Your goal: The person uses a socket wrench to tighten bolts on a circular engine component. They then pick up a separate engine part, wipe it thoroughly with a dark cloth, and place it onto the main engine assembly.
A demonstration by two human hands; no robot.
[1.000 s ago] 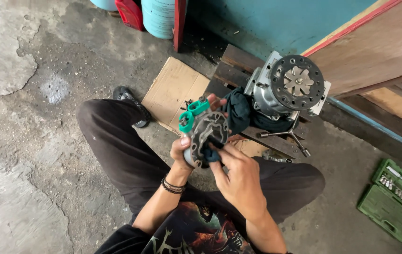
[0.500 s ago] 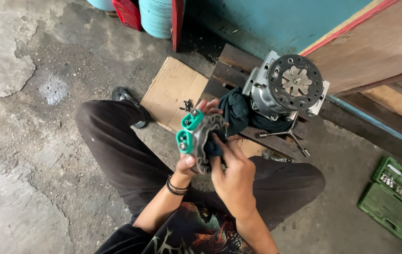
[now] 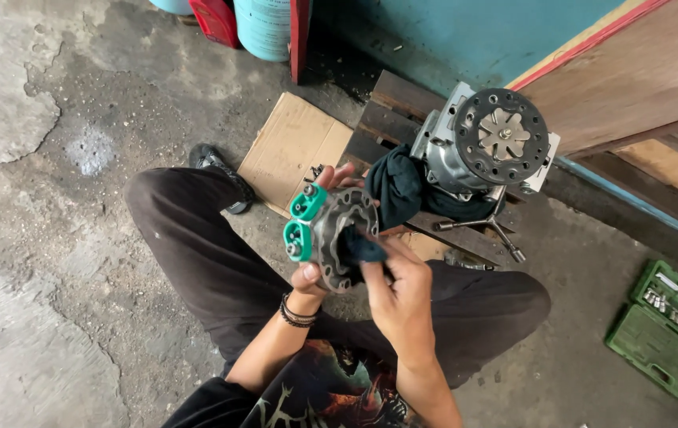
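A round grey metal housing (image 3: 337, 238) with two green caps (image 3: 301, 218) on its side is held up over the lap; it is gripped from below by the left hand (image 3: 317, 273), whose fingers are curled around its lower rim and far edge; a dark beaded bracelet (image 3: 295, 311) is worn on that wrist. The right hand (image 3: 401, 295) is closed on a small dark blue rag (image 3: 361, 246), which is pressed into the open face of the housing.

The scene is set on a rough, stained concrete floor (image 3: 53, 238), patched paler in places and cracked; the person is seated on it with legs in dark trousers (image 3: 196, 246) spread, one dark shoe (image 3: 216, 162) resting beside a flattened piece of brown cardboard (image 3: 295, 150). Just beyond the housing, dark wooden slats (image 3: 390, 127) are laid on the floor, and on them a larger grey machine body (image 3: 466, 154) with a black perforated disc (image 3: 501, 136) on its front is stood, a dark cloth (image 3: 402, 186) draped against it; a metal cross wrench (image 3: 486, 228) lies at its foot. A teal painted wall (image 3: 466, 36) and a slanting wooden board (image 3: 640, 75) are seen behind; a pale blue drum (image 3: 266, 28) and a red container (image 3: 214, 20) stand at the top edge. An open green socket case (image 3: 668, 333) lies well apart at the right.
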